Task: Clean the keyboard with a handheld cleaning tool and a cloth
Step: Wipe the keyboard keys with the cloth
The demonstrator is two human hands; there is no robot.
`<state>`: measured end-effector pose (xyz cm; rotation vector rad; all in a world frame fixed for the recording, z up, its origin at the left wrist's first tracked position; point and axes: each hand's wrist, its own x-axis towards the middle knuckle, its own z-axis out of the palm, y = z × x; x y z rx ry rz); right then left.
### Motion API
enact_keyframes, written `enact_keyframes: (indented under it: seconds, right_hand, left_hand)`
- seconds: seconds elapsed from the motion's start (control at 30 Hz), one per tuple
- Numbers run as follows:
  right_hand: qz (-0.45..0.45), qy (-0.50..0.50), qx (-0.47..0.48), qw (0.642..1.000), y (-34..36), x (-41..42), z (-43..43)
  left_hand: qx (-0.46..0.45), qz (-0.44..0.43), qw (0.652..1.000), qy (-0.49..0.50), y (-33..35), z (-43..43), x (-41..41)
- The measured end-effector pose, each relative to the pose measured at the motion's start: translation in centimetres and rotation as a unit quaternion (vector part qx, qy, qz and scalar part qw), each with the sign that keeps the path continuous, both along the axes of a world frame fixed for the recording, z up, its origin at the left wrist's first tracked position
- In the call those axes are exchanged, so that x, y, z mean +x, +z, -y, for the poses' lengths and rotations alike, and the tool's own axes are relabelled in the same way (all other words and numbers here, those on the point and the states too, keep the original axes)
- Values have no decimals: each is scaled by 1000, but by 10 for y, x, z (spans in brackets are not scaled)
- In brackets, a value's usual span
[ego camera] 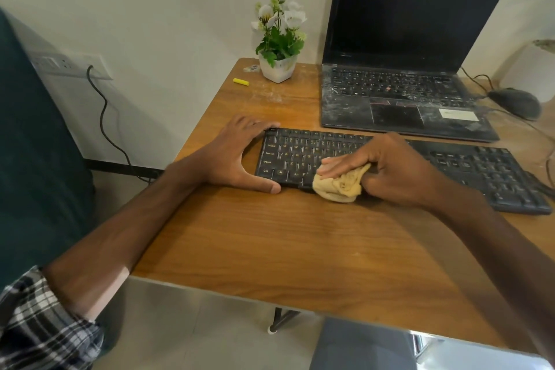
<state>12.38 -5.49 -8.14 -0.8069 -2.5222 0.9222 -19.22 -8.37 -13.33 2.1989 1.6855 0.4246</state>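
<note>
Now | keyboard [300,156] long axis left-right | right hand [390,171] pinches cloth [339,186] on keys

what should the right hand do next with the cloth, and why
Probably wipe the cloth rightward along the rows: the right hand holds it bunched on the keyboard's lower left keys, the left hand grips the left end steady, and most keys lie further right.
</note>
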Motion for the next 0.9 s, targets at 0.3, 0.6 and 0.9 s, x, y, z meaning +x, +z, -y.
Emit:
enact_keyframes:
  seconds: [0.3,0.6,0.9]
  right_hand:
    - [51,-16,110,993,-10,29,18]
    - [129,-18,174,976,-7,26,30]
    - [68,-14,174,982,-14,22,13]
  left_hand:
    - [-28,-78,996,16,9,4,12]
    - [-73,-163,979,-99,40,-32,80]
    - [-152,-179,964,-126,56,-58,103]
